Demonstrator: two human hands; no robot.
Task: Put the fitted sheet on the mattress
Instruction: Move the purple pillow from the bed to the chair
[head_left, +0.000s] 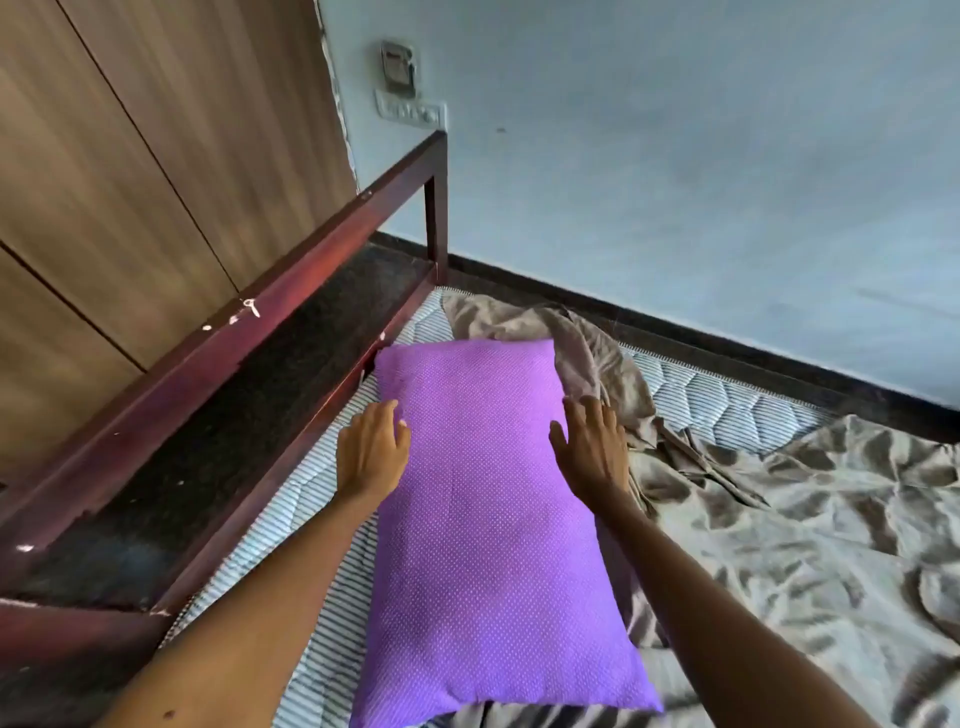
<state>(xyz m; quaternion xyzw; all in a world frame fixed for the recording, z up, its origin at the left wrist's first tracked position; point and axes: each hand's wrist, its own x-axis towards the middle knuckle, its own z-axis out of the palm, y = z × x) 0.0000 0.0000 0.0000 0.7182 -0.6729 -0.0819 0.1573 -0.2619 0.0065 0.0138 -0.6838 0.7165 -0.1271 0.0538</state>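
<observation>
On purple pillow (488, 499): left hand (371, 454) and right hand (592, 447) spread flat, touching its sides.

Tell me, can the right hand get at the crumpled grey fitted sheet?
Probably yes: the right hand rests open at the purple dotted pillow's edge, and the crumpled grey fitted sheet lies uncovered right beside it.

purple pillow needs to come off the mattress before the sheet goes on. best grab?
Probably by its two long edges, one hand per side. The pillow lies flat, lengthwise away from the person, and the left hand and right hand already flank its far half. It's soft and bulky, so pinching both long edges near mid-length and lifting straight up should clear the crumpled sheet beside it.
</observation>
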